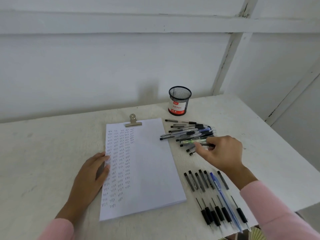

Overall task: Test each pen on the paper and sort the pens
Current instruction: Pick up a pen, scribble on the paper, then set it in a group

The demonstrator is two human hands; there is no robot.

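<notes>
A stack of white paper [150, 163] held by a metal clip [133, 121] lies on the table, its left half filled with columns of small written marks. My left hand [91, 174] rests flat on the paper's left edge. A loose pile of pens [188, 134] lies right of the paper's top. My right hand [220, 153] reaches into the pile's near side, fingertips curled round a black pen [195, 150]. A neat row of several pens [214, 196] lies side by side near the table's front right edge.
A black mesh pen cup [179, 100] with a red and white label stands behind the pile, nothing showing above its rim. The white table [43, 153] meets a white wall behind. The table's right edge runs close to the pen row.
</notes>
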